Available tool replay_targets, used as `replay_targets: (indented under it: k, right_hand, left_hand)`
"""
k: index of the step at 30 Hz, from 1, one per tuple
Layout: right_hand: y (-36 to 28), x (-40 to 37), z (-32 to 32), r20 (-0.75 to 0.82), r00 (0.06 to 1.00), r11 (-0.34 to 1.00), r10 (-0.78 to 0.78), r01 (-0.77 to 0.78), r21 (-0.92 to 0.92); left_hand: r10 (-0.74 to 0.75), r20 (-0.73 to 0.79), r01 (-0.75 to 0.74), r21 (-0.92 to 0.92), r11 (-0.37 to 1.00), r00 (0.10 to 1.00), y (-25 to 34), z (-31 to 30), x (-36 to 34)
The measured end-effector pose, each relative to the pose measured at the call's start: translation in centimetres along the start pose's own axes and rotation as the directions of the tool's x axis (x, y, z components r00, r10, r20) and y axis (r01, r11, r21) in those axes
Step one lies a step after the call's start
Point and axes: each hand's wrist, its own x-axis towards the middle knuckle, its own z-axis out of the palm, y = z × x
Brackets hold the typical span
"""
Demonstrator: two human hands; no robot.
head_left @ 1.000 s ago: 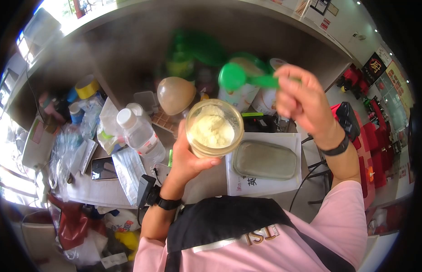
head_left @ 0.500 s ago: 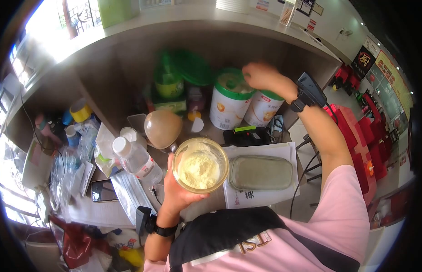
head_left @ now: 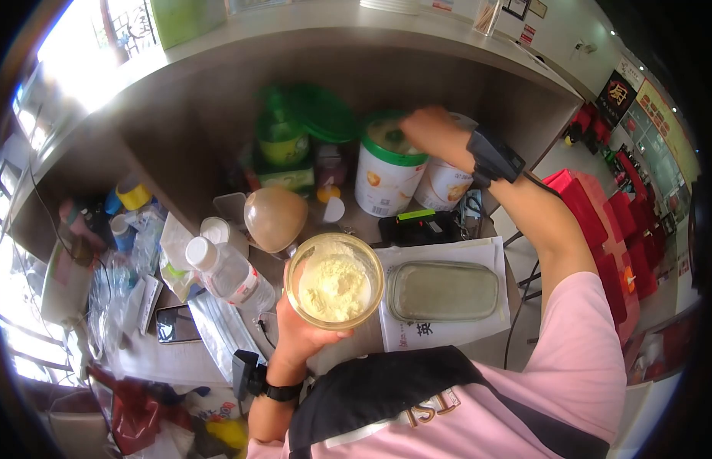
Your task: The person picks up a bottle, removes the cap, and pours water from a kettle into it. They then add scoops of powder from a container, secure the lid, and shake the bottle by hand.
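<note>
My left hand (head_left: 304, 335) is wrapped round a clear glass bowl (head_left: 376, 268). Loose, pale yellow powder (head_left: 333, 287) is heaped inside it. At the back of the desk, my right hand (head_left: 436, 131) is over the rim of a white tub with a green rim (head_left: 388, 180), whose lid is off. The fingers of that hand are curled and point into the tub's mouth. They are blurred, and whatever they grip does not show clearly. A second white tub (head_left: 441, 186) stands beside the first, partly behind my right forearm.
A lidded glass container (head_left: 444, 291) rests on printed paper at right. Left of the bowl are a plastic bottle (head_left: 237, 279), a brown rounded object (head_left: 275, 219) and a phone (head_left: 177, 324). A green pump bottle (head_left: 283, 138) stands under the shelf (head_left: 333, 46).
My right hand has shifted left and slightly inward over the open tub. My left hand still holds the bowl in nearly the same place.
</note>
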Motion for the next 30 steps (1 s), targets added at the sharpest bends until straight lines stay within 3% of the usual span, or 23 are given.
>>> replay_targets:
  k: [6, 8, 11, 18, 21, 24, 26, 30]
  right_hand:
    - [-1.0, -1.3, -1.3, -0.014, 1.0, 1.0, -0.02, 0.02, 0.002]
    - [-1.7, -1.7, -2.5, 0.106, 0.99, 0.996, 0.092, -0.093, -0.002]
    - [-1.4, -2.0, -1.3, -0.002, 0.992, 0.992, 0.125, -0.125, 0.022]
    - [-1.6, -2.6, -2.8, -0.022, 0.999, 0.999, 0.036, -0.035, 0.041]
    - [-1.8, -3.2, -2.5, 0.037, 0.996, 0.992, 0.08, -0.083, 0.093]
    - [-1.4, -2.5, -1.7, -0.009, 0.987, 0.961, 0.16, -0.154, 0.23]
    - [-1.8, -1.6, -2.1, 0.205, 0.952, 0.945, 0.229, -0.268, 0.187]
    - [-2.0, 0.4, -2.5, 0.303, 0.896, 0.93, 0.324, -0.36, 0.071]
  left_hand:
    - [0.026, -0.021, -0.027, -0.092, 0.995, 0.999, 0.3, 0.5, 0.1]
    - [0.042, -0.035, -0.043, -0.024, 0.999, 0.999, 0.5, 0.4, -0.2]
    - [0.011, 0.006, -0.011, 0.014, 1.0, 1.0, 1.0, 0.0, -0.3]
    - [0.032, 0.005, -0.032, 0.035, 0.999, 0.999, 0.8, -0.6, -0.6]
    - [0.063, -0.021, -0.063, -0.007, 0.998, 0.998, 1.0, -0.3, -1.0]
    - [0.031, -0.011, -0.032, -0.066, 0.997, 0.999, 1.0, -0.1, -0.9]
    - [0.051, 0.003, -0.051, -0.047, 0.998, 0.999, 0.9, -0.3, -1.1]
    - [0.076, 0.03, -0.077, 0.004, 0.997, 0.997, 0.8, -0.7, -0.6]
